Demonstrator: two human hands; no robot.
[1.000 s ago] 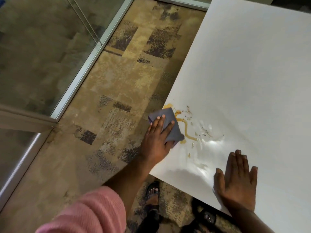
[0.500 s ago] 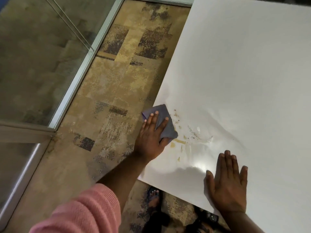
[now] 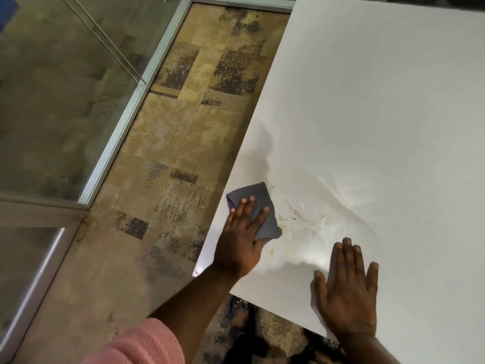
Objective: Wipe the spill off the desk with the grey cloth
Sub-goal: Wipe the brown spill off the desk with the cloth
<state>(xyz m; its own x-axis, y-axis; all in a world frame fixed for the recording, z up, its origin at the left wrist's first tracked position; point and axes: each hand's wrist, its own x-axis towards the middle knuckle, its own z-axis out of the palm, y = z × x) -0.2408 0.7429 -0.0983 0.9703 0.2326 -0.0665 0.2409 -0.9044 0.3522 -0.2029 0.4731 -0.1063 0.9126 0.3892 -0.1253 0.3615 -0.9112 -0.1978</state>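
Note:
The grey cloth lies folded on the white desk close to its left edge. My left hand presses flat on the cloth, fingers spread over it. Just right of the cloth, faint yellow smears and brown specks of the spill remain, with a wet sheen around them. My right hand rests palm down on the desk near its front edge, fingers apart, holding nothing.
Left of the desk runs a strip of patterned brown carpet, bounded by a glass partition in a metal frame. My feet in dark sandals show below the desk's front edge.
The thick yellow line of the spill is gone; only faint smears and specks remain. My left hand has kept the cloth near the left edge. The right hand stayed flat.

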